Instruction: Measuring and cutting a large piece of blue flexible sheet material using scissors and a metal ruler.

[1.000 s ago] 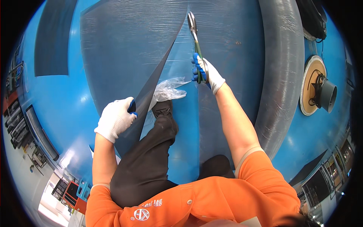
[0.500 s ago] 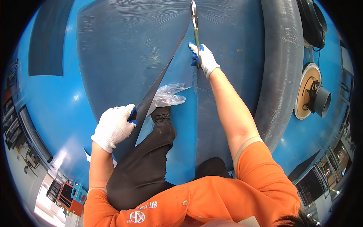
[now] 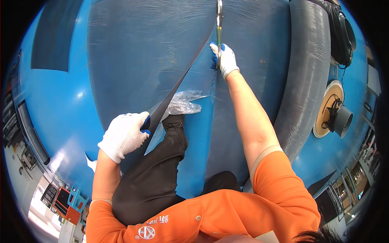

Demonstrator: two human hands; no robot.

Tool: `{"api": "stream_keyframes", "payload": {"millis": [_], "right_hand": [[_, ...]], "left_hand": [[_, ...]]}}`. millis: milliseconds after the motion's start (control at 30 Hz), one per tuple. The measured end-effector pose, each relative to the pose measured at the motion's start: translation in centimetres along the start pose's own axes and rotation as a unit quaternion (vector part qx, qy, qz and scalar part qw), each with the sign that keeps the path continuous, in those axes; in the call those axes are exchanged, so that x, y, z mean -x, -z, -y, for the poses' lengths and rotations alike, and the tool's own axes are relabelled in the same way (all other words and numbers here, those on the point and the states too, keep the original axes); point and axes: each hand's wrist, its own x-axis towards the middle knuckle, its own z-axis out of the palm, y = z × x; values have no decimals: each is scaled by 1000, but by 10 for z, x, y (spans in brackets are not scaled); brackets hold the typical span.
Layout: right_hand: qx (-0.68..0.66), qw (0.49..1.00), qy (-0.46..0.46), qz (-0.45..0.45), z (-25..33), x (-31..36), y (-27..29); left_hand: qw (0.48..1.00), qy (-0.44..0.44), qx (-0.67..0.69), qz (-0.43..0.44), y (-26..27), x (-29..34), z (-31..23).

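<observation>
A wide dark grey sheet (image 3: 133, 52) with a shiny, wrinkled film on top lies over the blue floor, split by a long cut. My right hand (image 3: 225, 59), in a white glove with blue fingertips, grips the handles of large scissors (image 3: 219, 30); their blades point away from me at the far end of the cut. My left hand (image 3: 125, 135), gloved alike, is closed on the raised cut edge of the left part of the sheet. Crumpled clear plastic film (image 3: 184, 103) lies in the gap, by my dark shoe (image 3: 174, 121).
A thick roll (image 3: 306, 77) of the same sheet runs along the right. Beyond it are a round wooden disc (image 3: 324, 117) with a grey cylinder (image 3: 343, 120) and a black bundle (image 3: 342, 40). Another dark piece (image 3: 54, 36) lies far left on the blue floor (image 3: 79, 93).
My right hand and the scissors have moved slightly right and away from me, and the cut reaches farther. The left hand keeps its hold on the sheet's edge.
</observation>
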Motion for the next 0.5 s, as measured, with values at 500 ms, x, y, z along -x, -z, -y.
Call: {"api": "stream_keyframes", "payload": {"millis": [500], "right_hand": [[1, 998, -55, -11, 23, -16, -1]], "left_hand": [[998, -53, 12, -13, -8, 6, 7]]}}
